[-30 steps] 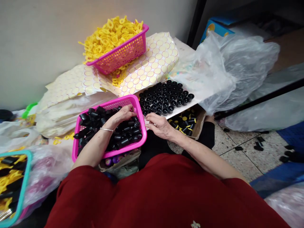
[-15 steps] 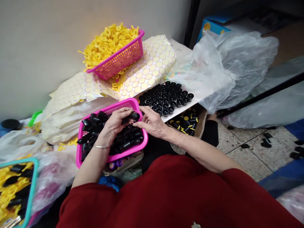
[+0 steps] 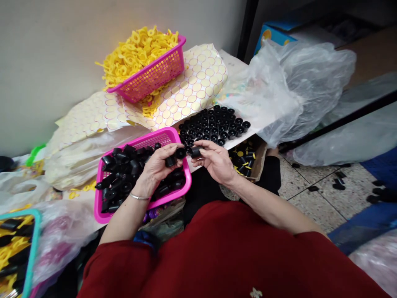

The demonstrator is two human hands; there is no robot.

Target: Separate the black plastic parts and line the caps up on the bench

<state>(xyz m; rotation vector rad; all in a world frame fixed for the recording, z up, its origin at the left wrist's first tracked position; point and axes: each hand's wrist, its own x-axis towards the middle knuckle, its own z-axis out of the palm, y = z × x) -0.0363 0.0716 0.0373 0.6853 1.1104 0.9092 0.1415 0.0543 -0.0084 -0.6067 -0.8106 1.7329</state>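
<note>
My left hand (image 3: pixel 161 163) is closed over the right part of a pink basket (image 3: pixel 187 182) heaped with black plastic pieces (image 3: pixel 119 174). It holds black cylindrical pieces (image 3: pixel 175 157), one with its hollow end toward me. My right hand (image 3: pixel 215 159), just right of the basket's rim, pinches a black plastic cap (image 3: pixel 195 152) between thumb and fingers. The pieces in the two hands nearly meet; I cannot tell whether they touch. Just beyond my hands, many black caps (image 3: pixel 214 124) stand in close rows on a white board, open ends up.
A pink basket of yellow plastic parts (image 3: pixel 139 54) stands behind on sheets of round stickers (image 3: pixel 189 95). At right are clear plastic bags (image 3: pixel 297 91). Below the board sits a carton (image 3: pixel 260 163) of black-and-yellow pieces. A teal-rimmed basket (image 3: pixel 34 244) is at lower left.
My right hand has moved right, off the basket, and now pinches a cap. My left hand has turned so that the hollow end of its piece shows. The view has shifted slightly.
</note>
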